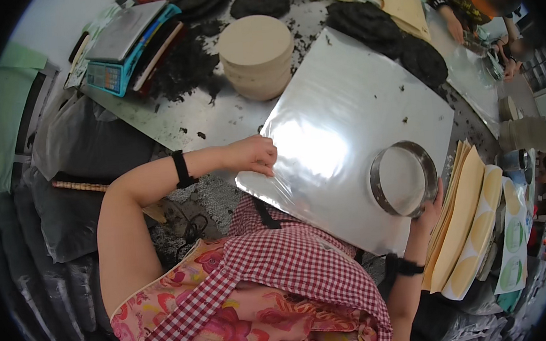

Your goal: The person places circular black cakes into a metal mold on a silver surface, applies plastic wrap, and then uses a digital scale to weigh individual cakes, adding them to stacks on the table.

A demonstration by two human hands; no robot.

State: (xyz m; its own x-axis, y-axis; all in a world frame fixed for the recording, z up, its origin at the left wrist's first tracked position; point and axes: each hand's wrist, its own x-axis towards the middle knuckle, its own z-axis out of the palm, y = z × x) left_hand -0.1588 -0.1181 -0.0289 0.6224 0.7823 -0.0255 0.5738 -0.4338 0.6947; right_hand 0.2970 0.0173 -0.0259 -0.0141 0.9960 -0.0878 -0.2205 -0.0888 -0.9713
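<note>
Glossy sheet pinned at one edge, ring held at the other

The left hand point(256, 156) presses curled fingers on the silver sheet point(340, 133) at the table's near edge; the right hand point(431, 212) grips the metal ring point(404, 178). Loose dark crumbs point(188, 65) could slide under the sheet if it shifts.

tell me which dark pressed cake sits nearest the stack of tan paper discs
The round dark cake at the top centre, just behind the stack of tan paper discs; the other cakes lie farther right.
</note>
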